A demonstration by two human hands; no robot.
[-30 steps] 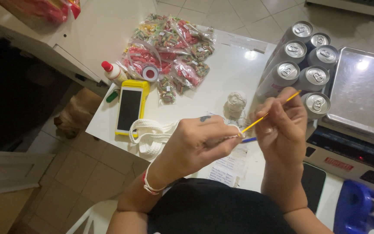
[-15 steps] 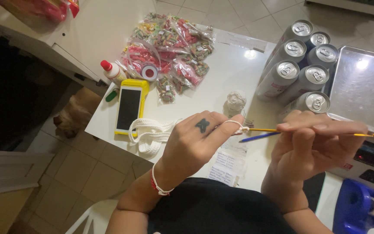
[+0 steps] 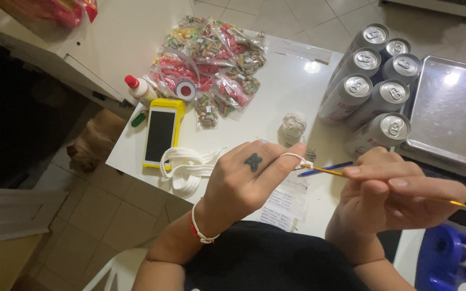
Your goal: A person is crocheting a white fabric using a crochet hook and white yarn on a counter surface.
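Observation:
My left hand (image 3: 249,180) is raised over the white table (image 3: 276,91), with white cord (image 3: 296,158) looped around its index finger. My right hand (image 3: 392,194) grips a thin yellow crochet hook (image 3: 330,172) that lies nearly level, its tip at the loop on my left finger. A ball of white cord (image 3: 293,126) sits on the table just beyond my hands. A crocheted white piece (image 3: 187,168) lies at the table's near edge, left of my left hand.
A yellow phone-like device (image 3: 160,133), a small glue bottle (image 3: 140,90), bags of coloured beads (image 3: 211,64) and a tape roll (image 3: 185,90) lie at the left. Several drink cans (image 3: 376,81), a metal tray (image 3: 451,108), a blue pen (image 3: 327,168), a paper slip (image 3: 282,202) and a blue tape dispenser (image 3: 449,258) are right.
My right hand has swung the hook from pointing up and right to nearly level, and lowered. My left hand turned, showing its back, and the loop sits on the index finger.

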